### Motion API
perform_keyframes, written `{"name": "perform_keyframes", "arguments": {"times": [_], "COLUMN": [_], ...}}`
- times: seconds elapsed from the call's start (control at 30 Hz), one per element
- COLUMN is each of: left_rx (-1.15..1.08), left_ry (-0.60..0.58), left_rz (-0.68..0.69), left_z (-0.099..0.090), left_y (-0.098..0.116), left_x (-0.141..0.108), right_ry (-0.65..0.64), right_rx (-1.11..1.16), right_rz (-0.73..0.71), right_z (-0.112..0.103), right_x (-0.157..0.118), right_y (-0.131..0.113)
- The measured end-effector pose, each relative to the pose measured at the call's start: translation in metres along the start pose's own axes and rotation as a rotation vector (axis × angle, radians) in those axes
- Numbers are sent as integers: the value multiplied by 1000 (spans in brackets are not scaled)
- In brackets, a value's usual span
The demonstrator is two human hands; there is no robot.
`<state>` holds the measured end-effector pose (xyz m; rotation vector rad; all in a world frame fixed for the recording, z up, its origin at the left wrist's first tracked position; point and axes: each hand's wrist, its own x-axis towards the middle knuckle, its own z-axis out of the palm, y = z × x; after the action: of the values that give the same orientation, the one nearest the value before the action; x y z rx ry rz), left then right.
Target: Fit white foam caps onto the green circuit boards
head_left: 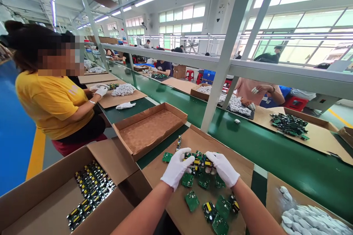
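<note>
My left hand [176, 168] and my right hand [224, 169], both in white gloves, close on the two ends of a row of small circuit boards [198, 160] with yellow-topped parts. The fingers partly cover this row. Around and below it, loose green circuit boards [192, 201] lie scattered on a cardboard sheet [176, 205], some with the plain green side up. One board with a yellow part [210, 209] lies component side up nearer to me. Just beyond my left hand a narrow board [179, 142] stands on edge.
On my left, an open carton [35, 191] holds rows of boards [93, 183]. A shallow cardboard tray [151, 126] lies ahead, beside the green conveyor belt [234, 137]. A metal post [223, 62] rises beyond my hands. White pieces [309, 220] are heaped at right. A co-worker in yellow [52, 106] works at left.
</note>
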<state>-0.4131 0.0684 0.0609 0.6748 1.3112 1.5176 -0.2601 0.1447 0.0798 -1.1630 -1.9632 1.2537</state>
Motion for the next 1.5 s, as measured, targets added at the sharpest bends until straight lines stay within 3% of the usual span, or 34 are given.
{"name": "perform_keyframes", "arguments": {"times": [0.13, 0.43, 0.57, 0.7, 0.83, 0.93, 1.07, 1.2, 1.37, 1.5], "left_rx": [-36, -241, -176, -66, 42, 149, 402, 748, 1142, 1326], "left_ry": [66, -46, 25, 125, 97, 38, -10, -33, 116, 111], "left_rz": [-15, -206, -116, 28, 95, 101, 216, 365, 306, 313], "left_z": [15, 18, 20, 33, 50, 55, 40, 6, -33, -39], "left_y": [-14, -26, -26, -26, -32, -32, -13, 13, 18, 24], "left_x": [-4, -22, -19, -21, -27, -20, 6, 31, 55, 57], "right_ry": [132, 101, 218, 263, 225, 249, 298, 287, 267, 214], "right_rx": [103, 265, 151, 17, 13, 58, 68, 37, 53, 175], "right_rz": [-14, 31, -23, -68, -78, -43, -12, -49, -54, -8], "right_z": [3, 3, -9, 7, 28, 22, -5, -20, -9, 0], "right_x": [-12, -18, -11, -18, -23, -15, 1, 1, -20, -24], "right_y": [-4, 5, 8, 2, 3, 15, 31, 37, 35, 29]}}
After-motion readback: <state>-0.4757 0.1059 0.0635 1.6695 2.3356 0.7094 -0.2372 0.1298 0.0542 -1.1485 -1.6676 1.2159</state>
